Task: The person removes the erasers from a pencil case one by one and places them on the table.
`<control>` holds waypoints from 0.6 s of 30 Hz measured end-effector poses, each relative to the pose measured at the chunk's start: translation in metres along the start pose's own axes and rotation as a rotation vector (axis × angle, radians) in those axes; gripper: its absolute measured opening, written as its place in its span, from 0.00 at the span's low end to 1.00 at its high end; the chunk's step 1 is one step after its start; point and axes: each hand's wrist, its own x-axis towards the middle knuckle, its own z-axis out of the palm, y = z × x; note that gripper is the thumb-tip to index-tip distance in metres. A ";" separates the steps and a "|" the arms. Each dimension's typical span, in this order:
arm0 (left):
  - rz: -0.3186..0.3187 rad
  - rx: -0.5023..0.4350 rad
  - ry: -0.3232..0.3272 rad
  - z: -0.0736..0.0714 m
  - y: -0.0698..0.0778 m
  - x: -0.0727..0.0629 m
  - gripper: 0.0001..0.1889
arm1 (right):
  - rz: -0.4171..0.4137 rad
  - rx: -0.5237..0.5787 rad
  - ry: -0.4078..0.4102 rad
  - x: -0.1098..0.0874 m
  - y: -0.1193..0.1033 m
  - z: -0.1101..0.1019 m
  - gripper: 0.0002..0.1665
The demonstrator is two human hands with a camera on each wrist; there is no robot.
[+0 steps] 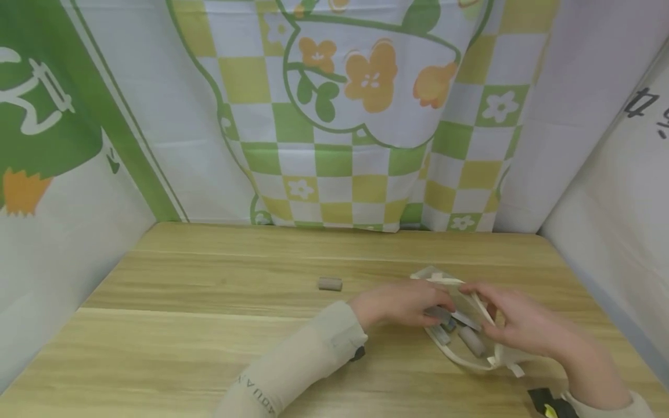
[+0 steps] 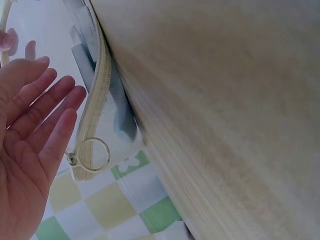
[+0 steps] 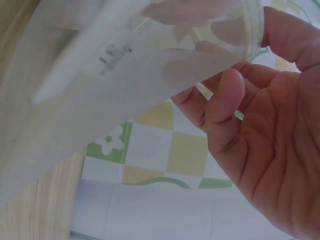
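A translucent pouch (image 1: 467, 363) with a cream zip edge lies with its mouth spread on the right part of the table. My right hand (image 1: 528, 322) holds its right rim, thumb and fingers at the clear wall (image 3: 125, 95) in the right wrist view. Over the opening from the left reaches my left hand (image 1: 405, 303); its palm and loosely bent fingers (image 2: 47, 112) show nothing held. Inside the pouch are a grey-brown cylinder (image 1: 472, 341) and several grey-blue pieces (image 1: 440, 333). A ring pull (image 2: 107, 155) hangs by the zip's end in the left wrist view.
Another small grey-brown cylinder (image 1: 330, 284) lies on the wooden table (image 1: 183, 337), left of the pouch. Behind the table hangs a checked, flowered cloth (image 1: 334, 159). White cloth walls (image 1: 622, 232) stand on both sides.
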 end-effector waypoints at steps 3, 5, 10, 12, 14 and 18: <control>-0.005 -0.007 0.000 0.000 -0.001 0.001 0.19 | 0.006 -0.003 -0.006 0.000 0.000 0.000 0.35; -0.007 -0.003 0.000 -0.001 -0.001 0.001 0.19 | 0.011 -0.007 -0.010 0.001 -0.001 -0.001 0.35; -0.022 0.000 -0.011 -0.002 0.000 0.002 0.20 | 0.011 -0.013 -0.006 0.002 -0.001 -0.001 0.35; -0.021 0.000 -0.024 -0.002 0.001 0.004 0.20 | 0.001 -0.019 0.006 0.001 -0.001 -0.001 0.35; -0.022 0.003 -0.038 -0.001 0.002 0.005 0.20 | -0.009 -0.027 0.018 0.000 -0.002 0.000 0.36; -0.011 0.047 -0.052 0.001 0.004 0.008 0.20 | -0.012 -0.031 0.024 -0.001 -0.003 0.002 0.36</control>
